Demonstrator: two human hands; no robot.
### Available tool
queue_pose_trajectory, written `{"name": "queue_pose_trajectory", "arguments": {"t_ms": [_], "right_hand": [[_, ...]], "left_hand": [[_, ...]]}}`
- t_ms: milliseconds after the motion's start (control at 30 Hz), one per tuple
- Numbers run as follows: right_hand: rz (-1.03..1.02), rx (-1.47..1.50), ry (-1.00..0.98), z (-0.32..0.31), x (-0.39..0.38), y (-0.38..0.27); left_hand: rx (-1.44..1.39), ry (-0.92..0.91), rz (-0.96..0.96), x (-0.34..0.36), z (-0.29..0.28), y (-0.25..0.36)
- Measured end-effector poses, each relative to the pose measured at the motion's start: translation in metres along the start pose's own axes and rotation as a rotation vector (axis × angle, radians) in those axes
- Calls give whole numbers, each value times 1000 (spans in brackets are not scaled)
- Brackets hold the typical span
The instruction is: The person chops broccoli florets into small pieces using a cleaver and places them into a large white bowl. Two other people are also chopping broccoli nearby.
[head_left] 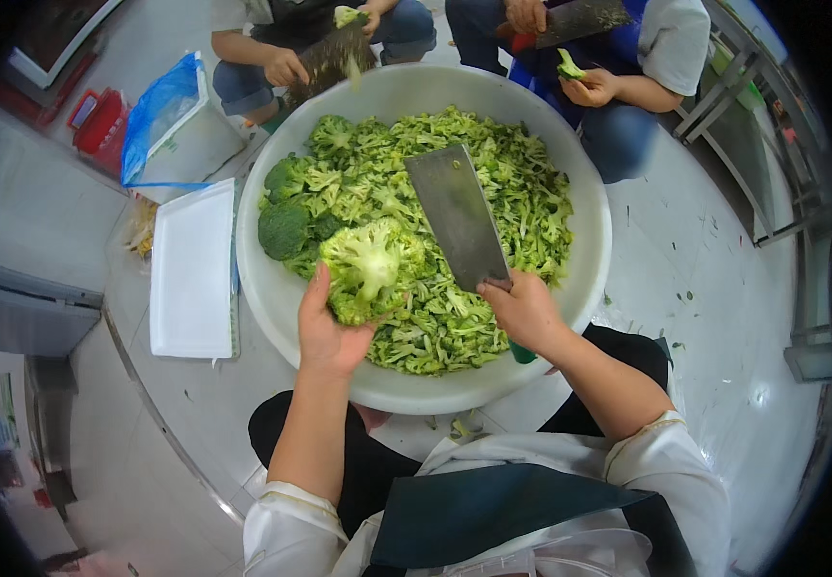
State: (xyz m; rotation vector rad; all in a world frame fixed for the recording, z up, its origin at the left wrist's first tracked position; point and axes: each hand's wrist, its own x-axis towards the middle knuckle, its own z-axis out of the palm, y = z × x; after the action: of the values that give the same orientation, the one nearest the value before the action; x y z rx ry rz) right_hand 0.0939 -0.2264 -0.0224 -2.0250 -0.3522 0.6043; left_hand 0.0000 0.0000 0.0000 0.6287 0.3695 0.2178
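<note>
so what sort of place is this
Likely a commercial kitchen or food-prep room: a huge white tub of cut broccoli, a cleaver in the right hand, and two more broad blades held across the tub.

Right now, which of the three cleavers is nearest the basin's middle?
The cleaver in the person's right hand, held over chopped broccoli; the co-workers' two cleavers are at the picture's top.

Looks steeply down from the wearer's head, through the left of 2 fisheye cameras. Faces forward onto the white tub [435, 392], near, just above centre. Reaches to floor [743, 385] on both sides, within a dark rim.
</note>
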Motion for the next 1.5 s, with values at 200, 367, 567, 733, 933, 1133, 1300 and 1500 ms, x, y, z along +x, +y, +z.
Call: {"name": "queue_pose_trajectory", "arguments": {"t_ms": [200,367,567,733,933,1133,1300,1500], "right_hand": [[-556,-62,77,12,-19,-36],[-691,-73,167,13,-10,-27],[-873,-336,350,2,-9,-14],[-1112,-472,403,6,-20,-30],[-975,-571,403,6,-9,-10],[-788,-587,372,5,3,22],[-840,-364,243,0,-17,-13],[-1031,-450,317,3,-22,-35]], "left_hand": [[7,155,143,11,-10,-18],[138,14,60,-7,12,-8],[32,2,188,2,-1,-17],[306,207,334,26,-29,-32],[69,123,193,4,-7,-23],[42,44,149,-9,10,-13],[16,52,146,1,3,-13],[235,136,285,30,-60,-44]]}}
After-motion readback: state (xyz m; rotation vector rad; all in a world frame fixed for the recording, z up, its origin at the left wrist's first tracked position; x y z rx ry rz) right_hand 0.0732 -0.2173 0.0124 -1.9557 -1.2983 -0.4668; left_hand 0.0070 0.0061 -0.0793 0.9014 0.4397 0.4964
